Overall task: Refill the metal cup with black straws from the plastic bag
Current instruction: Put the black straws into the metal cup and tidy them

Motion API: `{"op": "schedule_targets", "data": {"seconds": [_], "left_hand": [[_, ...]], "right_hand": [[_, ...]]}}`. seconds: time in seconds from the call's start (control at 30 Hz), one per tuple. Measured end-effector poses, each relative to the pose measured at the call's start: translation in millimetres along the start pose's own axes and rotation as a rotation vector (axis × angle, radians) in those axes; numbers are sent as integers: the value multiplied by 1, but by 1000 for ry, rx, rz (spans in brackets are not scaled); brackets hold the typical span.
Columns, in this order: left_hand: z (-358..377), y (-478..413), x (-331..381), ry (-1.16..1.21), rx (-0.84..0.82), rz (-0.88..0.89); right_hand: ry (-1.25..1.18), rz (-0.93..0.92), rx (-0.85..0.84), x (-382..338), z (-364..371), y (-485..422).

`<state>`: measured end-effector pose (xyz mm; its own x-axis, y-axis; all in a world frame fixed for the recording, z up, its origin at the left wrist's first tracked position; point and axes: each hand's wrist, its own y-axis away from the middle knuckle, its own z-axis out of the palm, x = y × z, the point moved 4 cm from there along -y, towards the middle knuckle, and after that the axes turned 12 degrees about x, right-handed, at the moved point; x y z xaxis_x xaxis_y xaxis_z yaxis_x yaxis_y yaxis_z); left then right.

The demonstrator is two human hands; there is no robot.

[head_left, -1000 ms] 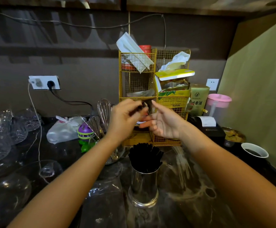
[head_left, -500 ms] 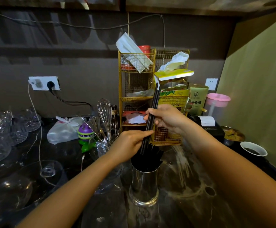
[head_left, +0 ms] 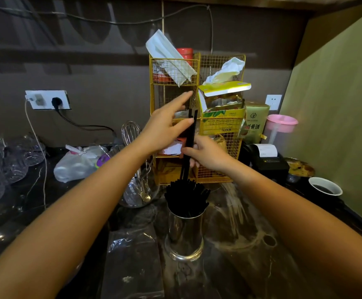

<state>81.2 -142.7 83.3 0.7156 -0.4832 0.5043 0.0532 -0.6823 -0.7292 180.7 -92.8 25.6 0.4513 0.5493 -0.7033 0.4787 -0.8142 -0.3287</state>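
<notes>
Black straws (head_left: 190,145), few, upright, pinched mid-length in right hand (head_left: 208,155), lower ends among bunch in cup (head_left: 185,236). Left hand (head_left: 165,128) spread, fingers apart, thumb tip touching straws near top. Cup steel, near centre of dark desk (head_left: 247,244), packed full. Clear bag (head_left: 132,262) flat, just left of cup. Yellow rack (head_left: 218,134) behind.

The shiny metal cup (head_left: 185,235) stands upright, crammed with black straws (head_left: 186,196); a clear plastic bag (head_left: 132,262) lies flat just beside it.
</notes>
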Motion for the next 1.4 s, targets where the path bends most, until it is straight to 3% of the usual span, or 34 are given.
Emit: {"op": "schedule_targets", "data": {"seconds": [0.13,0.3,0.6,1.07,1.3,1.4], "left_hand": [[20,11,-10,-86,-64,34],[27,22,-24,-148,-11,8],[56,69,-53,-229,-178,-25],[78,111,-78,-413,-487,-82],[62,97,-50,-370,-362,-43],[61,101,-32,-403,-408,-2]], "right_hand": [[56,13,-21,11,13,1],[55,46,-124,26,30,5],[-90,173,-183,48,50,20],[-54,225,-81,64,45,34],[-34,166,5,52,11,37],[54,146,6,52,-5,46]]}}
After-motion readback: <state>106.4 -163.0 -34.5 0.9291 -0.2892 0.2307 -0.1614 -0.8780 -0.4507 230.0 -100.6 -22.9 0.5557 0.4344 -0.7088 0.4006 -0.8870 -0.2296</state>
